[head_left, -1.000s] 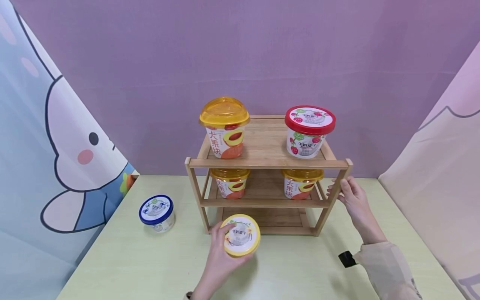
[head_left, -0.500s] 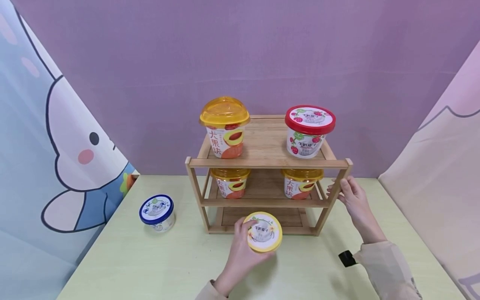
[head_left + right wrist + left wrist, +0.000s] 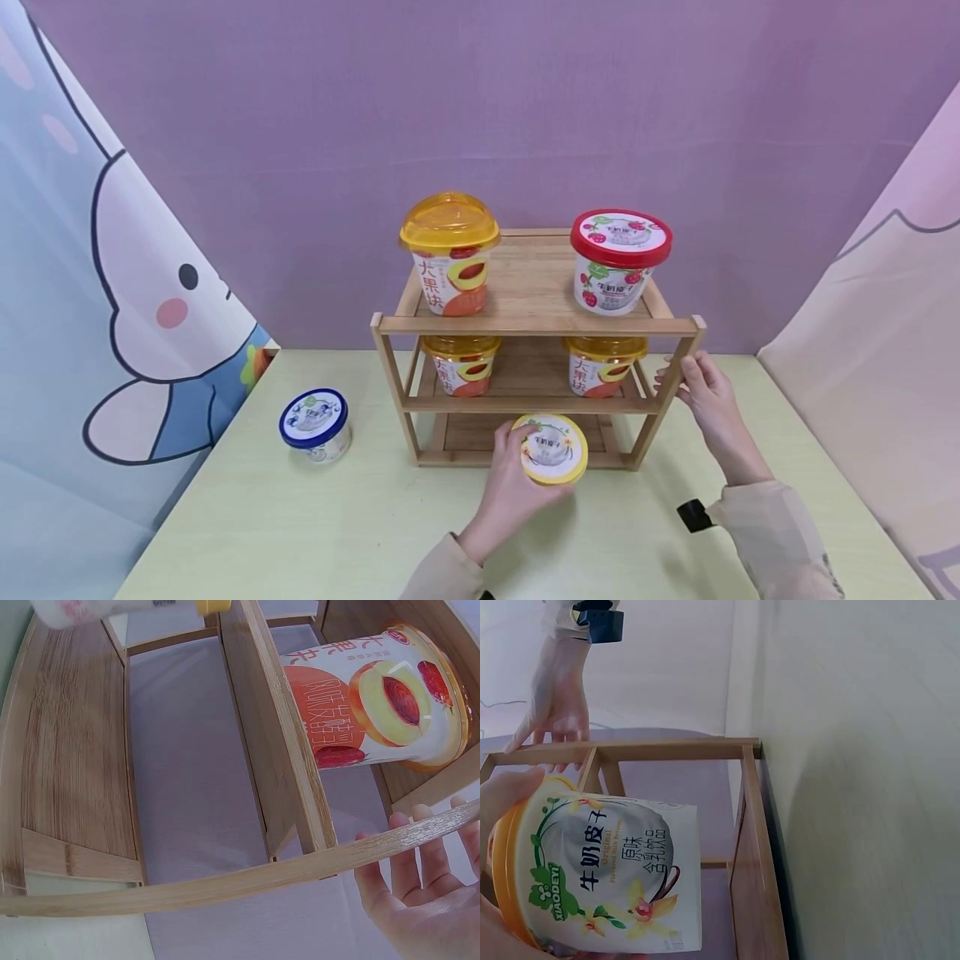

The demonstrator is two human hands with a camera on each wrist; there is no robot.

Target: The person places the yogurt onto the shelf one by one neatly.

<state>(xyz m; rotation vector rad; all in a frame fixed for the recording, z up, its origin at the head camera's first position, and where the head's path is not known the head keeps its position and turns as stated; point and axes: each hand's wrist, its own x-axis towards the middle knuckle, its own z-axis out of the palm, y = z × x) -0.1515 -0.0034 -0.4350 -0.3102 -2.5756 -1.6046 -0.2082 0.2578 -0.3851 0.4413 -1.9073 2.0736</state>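
Observation:
My left hand [image 3: 517, 492] grips a yellow-lidded tub [image 3: 555, 450] in front of the lowest shelf [image 3: 480, 433] of a wooden rack [image 3: 540, 327]. In the left wrist view the tub's white printed side [image 3: 622, 877] faces the camera, with vanilla flowers on it. My right hand [image 3: 708, 400] holds the rack's right front post [image 3: 667, 392]. Its fingers [image 3: 405, 870] reach behind that post in the right wrist view, beside a peach-print cup [image 3: 375, 705] on the middle shelf. The held tub shows as a blurred white shape [image 3: 112, 609] at the top there.
On the top shelf stand a dome-lidded peach cup [image 3: 450, 258] and a red-lidded tub [image 3: 621, 262]. Two more yellow-lidded cups, a left one [image 3: 461, 367] and a right one [image 3: 603, 367], occupy the middle shelf. A blue-lidded tub [image 3: 315, 425] sits on the table [image 3: 360, 533] at left.
My left hand has carried the yellow-lidded tub rightward and a little toward the rack, now overlapping the lowest shelf's front edge. The right hand stays at the post.

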